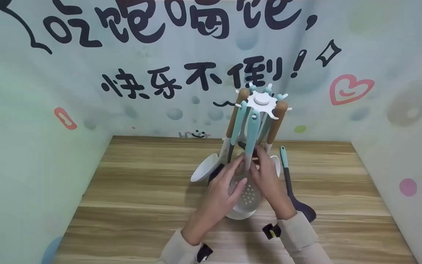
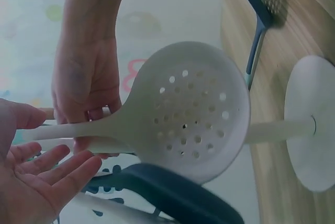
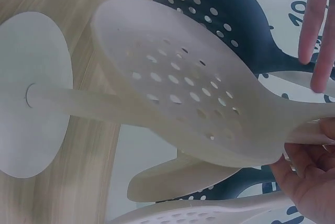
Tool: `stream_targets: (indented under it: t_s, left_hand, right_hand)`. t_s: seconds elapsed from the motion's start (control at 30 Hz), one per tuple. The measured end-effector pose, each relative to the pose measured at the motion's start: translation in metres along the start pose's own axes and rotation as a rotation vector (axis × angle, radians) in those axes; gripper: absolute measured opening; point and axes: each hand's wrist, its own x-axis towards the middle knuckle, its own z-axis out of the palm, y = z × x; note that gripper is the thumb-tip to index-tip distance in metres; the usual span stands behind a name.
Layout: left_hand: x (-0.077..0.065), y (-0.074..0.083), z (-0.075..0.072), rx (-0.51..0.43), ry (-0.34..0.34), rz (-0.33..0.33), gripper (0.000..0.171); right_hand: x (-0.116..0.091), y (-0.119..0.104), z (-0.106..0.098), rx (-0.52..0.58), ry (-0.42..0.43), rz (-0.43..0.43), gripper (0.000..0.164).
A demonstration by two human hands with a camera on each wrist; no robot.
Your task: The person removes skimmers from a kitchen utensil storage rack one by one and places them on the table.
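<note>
A white utensil stand (image 1: 261, 102) carries hanging utensils with teal and brown handles. At its front hangs a white skimmer (image 1: 248, 196), its perforated head in front of the pole (image 2: 280, 131). My left hand (image 1: 220, 187) is on the skimmer's left, fingers loosely extended around its handle; in the left wrist view its thumb and fingers (image 2: 55, 174) lie on either side of the handle, not closed on it. Behind that handle, my right hand (image 1: 267, 176) has curled fingers (image 3: 306, 164) that appear to grip the stand's pole, partly hidden by the skimmer.
A dark utensil with a teal handle (image 1: 304, 211) lies on the wooden table right of the stand. A white utensil head (image 1: 205, 168) and a dark slotted one (image 3: 209, 14) hang close to my hands. The round white base (image 3: 34, 93) stands on the tabletop. Printed walls enclose the table.
</note>
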Motion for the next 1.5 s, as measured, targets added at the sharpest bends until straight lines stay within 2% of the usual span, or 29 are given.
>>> stream_targets:
  t_s: [0.1,0.23,0.33,0.53,0.77,1.2,1.37,1.5]
  left_hand:
    - [0.003,0.0,0.008,-0.018,0.052,-0.033,0.05]
    - [0.008,0.002,0.015,-0.051,0.138,-0.066,0.045]
    - [0.012,0.003,0.017,-0.067,0.175,-0.075,0.043]
    - [0.016,0.006,0.018,-0.065,0.174,-0.093,0.037]
    - [0.017,0.011,0.016,-0.179,0.164,-0.088,0.027]
    - [0.013,0.016,0.013,-0.232,0.151,-0.114,0.025]
    - [0.011,0.021,0.01,-0.242,0.131,-0.124,0.027]
    - [0.01,0.027,0.006,-0.26,0.141,-0.122,0.028]
  right_hand:
    - [-0.001,0.0,0.0,-0.001,0.0,-0.011,0.03]
    - [-0.001,-0.001,0.0,0.019,-0.022,0.031,0.031]
    - [-0.002,-0.001,-0.001,0.031,-0.029,0.055,0.031]
    - [-0.002,-0.001,-0.002,0.038,-0.035,0.057,0.031]
    - [-0.002,0.0,-0.003,0.037,-0.024,0.046,0.032]
    - [-0.002,0.001,-0.001,0.051,-0.03,0.058,0.036]
    - [-0.002,0.0,-0.002,0.059,-0.038,0.075,0.039]
    - [-0.002,0.001,-0.003,0.073,-0.048,0.091,0.036]
